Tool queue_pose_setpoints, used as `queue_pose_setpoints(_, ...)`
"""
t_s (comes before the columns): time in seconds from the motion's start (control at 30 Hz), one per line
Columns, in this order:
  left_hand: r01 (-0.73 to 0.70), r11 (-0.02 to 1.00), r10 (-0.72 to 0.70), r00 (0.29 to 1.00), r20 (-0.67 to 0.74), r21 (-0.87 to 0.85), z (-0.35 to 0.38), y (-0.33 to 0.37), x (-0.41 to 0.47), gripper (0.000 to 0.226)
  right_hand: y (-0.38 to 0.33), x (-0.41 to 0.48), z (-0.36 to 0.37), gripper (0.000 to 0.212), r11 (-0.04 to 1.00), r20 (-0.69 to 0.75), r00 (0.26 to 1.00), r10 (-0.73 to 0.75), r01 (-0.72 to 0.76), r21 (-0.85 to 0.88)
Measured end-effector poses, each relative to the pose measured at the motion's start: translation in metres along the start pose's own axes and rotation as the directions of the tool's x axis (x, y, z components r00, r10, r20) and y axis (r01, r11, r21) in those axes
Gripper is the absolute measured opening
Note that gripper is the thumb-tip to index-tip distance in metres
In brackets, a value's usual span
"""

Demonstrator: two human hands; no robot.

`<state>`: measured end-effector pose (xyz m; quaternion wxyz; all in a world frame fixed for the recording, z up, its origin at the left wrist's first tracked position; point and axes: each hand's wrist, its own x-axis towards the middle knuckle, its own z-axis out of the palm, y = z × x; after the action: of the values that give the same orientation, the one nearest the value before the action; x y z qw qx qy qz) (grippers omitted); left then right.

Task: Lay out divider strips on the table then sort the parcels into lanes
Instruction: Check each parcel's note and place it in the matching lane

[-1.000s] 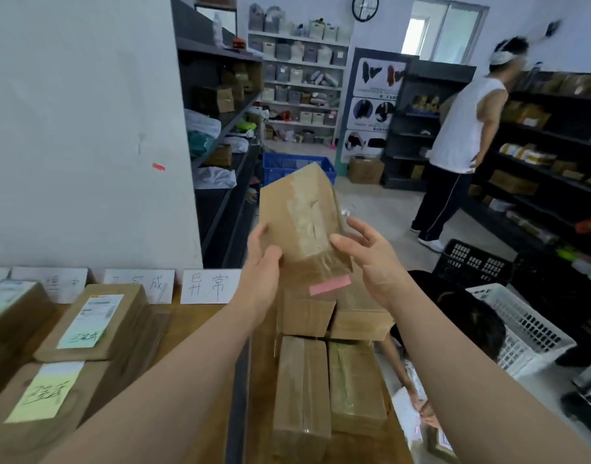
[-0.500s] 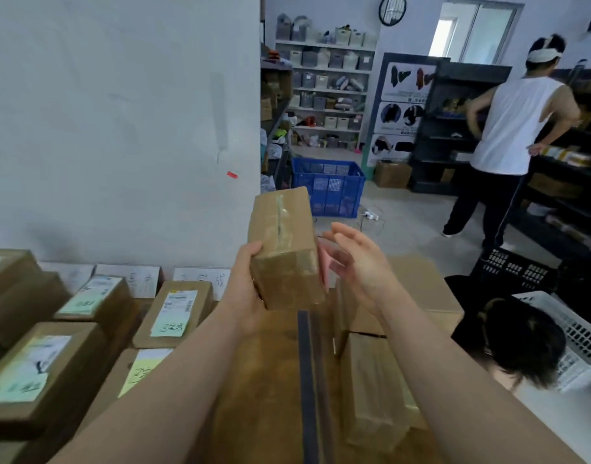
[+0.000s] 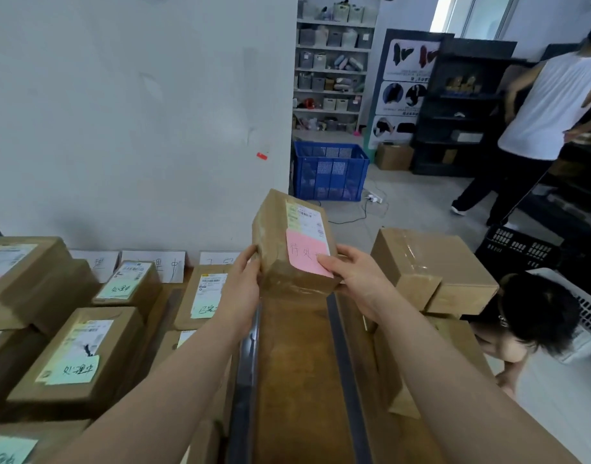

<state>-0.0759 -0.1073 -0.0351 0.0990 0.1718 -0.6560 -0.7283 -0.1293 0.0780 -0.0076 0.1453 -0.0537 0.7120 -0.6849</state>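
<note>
Parcel turned label-up; right hand covers pink note's corner.

Held a taped brown parcel with a pink note between left hand and right hand, above two dark divider strips.

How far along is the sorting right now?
Done: two divider strips lie on the table, labelled parcels fill left lanes. In hand: left hand and right hand hold a pink-noted parcel. Left: unsorted boxes at right.
</note>
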Motion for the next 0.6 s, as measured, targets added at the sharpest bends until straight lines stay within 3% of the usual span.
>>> queue_pose_setpoints(0.1, 0.019, 0.968, -0.021, 1.000, 0.006, 0.250, -0.004, -0.013, -0.003, 0.044, 0.015, -0.006, 0.004, 0.041, 0.998, -0.027, 0.998, 0.058, -0.059, -0.028)
queue_pose_setpoints(0.23, 0.157, 0.966, -0.189, 0.972, 0.143, 0.206, -0.008, -0.029, -0.012, 0.053, 0.039, -0.012, 0.002, 0.029, 0.983, -0.071, 0.986, 0.153, -0.159, -0.087)
queue_pose_setpoints(0.33, 0.193, 0.964, -0.232, 0.944, 0.233, 0.181, -0.005, -0.038, -0.015, 0.046, 0.050, -0.014, -0.005, 0.029, 0.974, -0.109, 0.975, 0.191, -0.202, -0.105)
queue_pose_setpoints(0.6, 0.311, 0.922, -0.374, 0.869, 0.324, 0.230, 0.022, -0.069, -0.015, 0.042, 0.082, -0.008, -0.027, 0.033, 0.918, -0.214, 0.933, 0.288, -0.333, -0.216)
